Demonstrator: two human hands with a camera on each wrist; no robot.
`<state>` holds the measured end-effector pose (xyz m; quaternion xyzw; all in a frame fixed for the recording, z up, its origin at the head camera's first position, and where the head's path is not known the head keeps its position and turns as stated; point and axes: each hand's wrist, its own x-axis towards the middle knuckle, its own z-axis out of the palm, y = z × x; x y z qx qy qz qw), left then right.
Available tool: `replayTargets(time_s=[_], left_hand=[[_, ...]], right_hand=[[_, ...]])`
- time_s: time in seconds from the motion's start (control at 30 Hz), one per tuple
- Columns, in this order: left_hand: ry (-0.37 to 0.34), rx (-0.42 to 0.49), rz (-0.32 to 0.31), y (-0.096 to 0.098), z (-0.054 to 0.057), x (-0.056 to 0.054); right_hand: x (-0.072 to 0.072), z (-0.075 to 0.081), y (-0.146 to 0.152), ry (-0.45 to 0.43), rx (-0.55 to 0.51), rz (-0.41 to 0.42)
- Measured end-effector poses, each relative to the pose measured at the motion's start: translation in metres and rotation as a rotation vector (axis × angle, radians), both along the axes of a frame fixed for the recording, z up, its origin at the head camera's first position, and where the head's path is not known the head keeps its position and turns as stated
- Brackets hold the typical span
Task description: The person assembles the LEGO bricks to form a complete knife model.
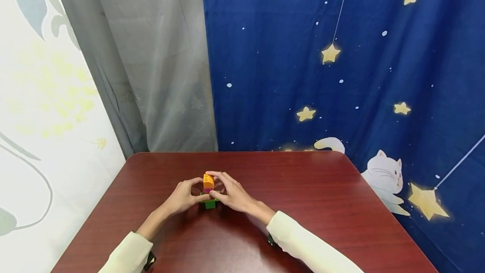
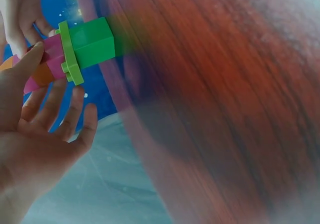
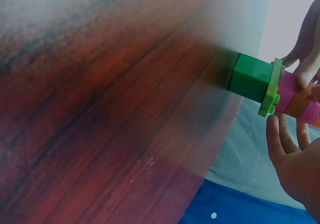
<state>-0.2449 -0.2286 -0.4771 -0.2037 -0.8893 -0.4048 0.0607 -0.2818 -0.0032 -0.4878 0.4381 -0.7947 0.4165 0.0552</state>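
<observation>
A tower of toy building blocks stands upright on the table between both hands. Its base is a green block point(image 2: 92, 41), topped by a wider lime-green plate point(image 3: 271, 89) with studs. Above come a magenta block point(image 3: 285, 90) and an orange block point(image 3: 297, 106), then more magenta. At the top is a curved orange block point(image 1: 208, 182). My left hand point(image 1: 182, 197) grips the tower from the left, thumb on the magenta part, its other fingers spread behind. From the right, my right hand point(image 1: 235, 196) holds the upper blocks, with index finger on the orange top and thumb in front.
The dark red wooden table point(image 1: 303, 205) extends on all sides of the tower. A blue star-patterned curtain point(image 1: 265, 75) and a grey curtain point(image 1: 170, 75) hang behind its far edge. At the left is a pale patterned curtain point(image 1: 45, 108).
</observation>
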Motion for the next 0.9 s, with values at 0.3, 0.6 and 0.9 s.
replayTargets(time_s=[0.3, 0.6, 0.9], left_hand=[[-0.040, 0.002, -0.063, 0.014, -0.004, -0.002], [-0.052, 0.029, -0.117, 0.046, 0.000, -0.010], [-0.071, 0.019, -0.166, 0.078, 0.002, -0.023]], right_hand=[[0.000, 0.001, 0.017, -0.037, -0.047, 0.029], [-0.004, 0.002, 0.049, -0.163, -0.047, -0.031], [-0.014, 0.005, 0.082, -0.188, -0.008, -0.040]])
